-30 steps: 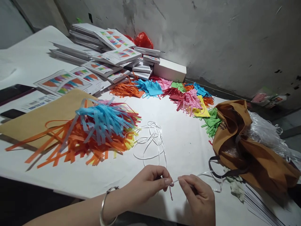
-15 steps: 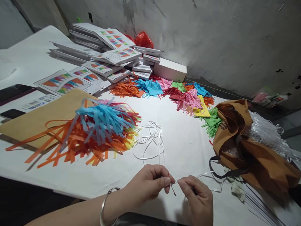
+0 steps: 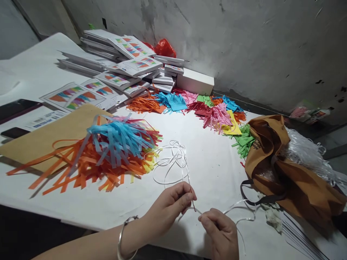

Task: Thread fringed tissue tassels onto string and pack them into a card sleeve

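Low in the head view, my left hand (image 3: pixel 173 206), with a metal bangle (image 3: pixel 123 236) on the wrist, pinches a thin white ribbon (image 3: pixel 173 162) together with a short dark red thread. My right hand (image 3: pixel 221 234) sits just right of it, fingers closed on the same ribbon, which trails off toward the brown bag (image 3: pixel 282 169). The ribbon loops loosely on the white table (image 3: pixel 211 159) in front of my hands. A heap of orange, blue and yellow paper strips (image 3: pixel 108 151) lies to the left on a brown envelope (image 3: pixel 48 133).
Stacks of printed cards and flat boxes (image 3: pixel 127 61) fill the far left, with a white box (image 3: pixel 195 81) beside them. Fringed paper pieces in several colours (image 3: pixel 214 112) curve along the back. A dark phone (image 3: pixel 13 108) lies far left. A grey wall stands behind.
My left hand has lifted and moved slightly away from me; my right hand has dropped lower and nearer. The ribbon between them now slants and has more slack at the right.
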The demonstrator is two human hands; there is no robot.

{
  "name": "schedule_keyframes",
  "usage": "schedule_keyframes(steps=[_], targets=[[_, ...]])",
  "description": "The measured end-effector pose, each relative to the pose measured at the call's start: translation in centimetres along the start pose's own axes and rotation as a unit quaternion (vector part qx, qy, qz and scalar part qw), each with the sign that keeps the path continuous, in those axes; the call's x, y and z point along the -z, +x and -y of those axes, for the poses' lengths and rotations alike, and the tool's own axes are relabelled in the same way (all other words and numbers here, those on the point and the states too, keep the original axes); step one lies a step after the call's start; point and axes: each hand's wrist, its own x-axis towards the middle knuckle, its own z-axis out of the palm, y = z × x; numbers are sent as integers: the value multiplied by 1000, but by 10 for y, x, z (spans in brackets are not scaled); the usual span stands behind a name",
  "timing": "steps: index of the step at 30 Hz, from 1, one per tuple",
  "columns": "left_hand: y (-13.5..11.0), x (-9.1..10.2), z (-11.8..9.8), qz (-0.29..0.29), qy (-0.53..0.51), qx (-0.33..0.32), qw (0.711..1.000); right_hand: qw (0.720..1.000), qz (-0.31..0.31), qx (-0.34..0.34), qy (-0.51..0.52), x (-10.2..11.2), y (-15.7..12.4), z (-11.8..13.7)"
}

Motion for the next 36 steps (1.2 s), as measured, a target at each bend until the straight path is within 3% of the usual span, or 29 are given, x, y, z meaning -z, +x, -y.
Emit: schedule_keyframes(steps=[8,12,15,19,23,27,29,32,36], targets=[[4,-2,-3,-32,-1,-21,999,999,37,-32,-8,-6,-4,-13],[6,0,-8,-18,-14,-28,999,989,55,74,-117,8,6,-7],[7,-1,-15,34,34,-27,998,961,62,186,-197,16,16,15],[7,-3,-22,95,110,-62,987,944,90,225,-224,8,26,52],[11,-6,-25,90,121,-99,984,963,64,214,-153,1,37,76],[24,-16,-31,197,38,-37,979,960,27,238,-145,4,57,92],[30,-18,-38,225,37,-12,974,965,15,247,-90,8,68,103],[36,-11,-50,207,182,-33,961,968,7,236,88,21,80,123],[40,15,-60,156,370,-138,906,958,29,175,225,53,80,146]])
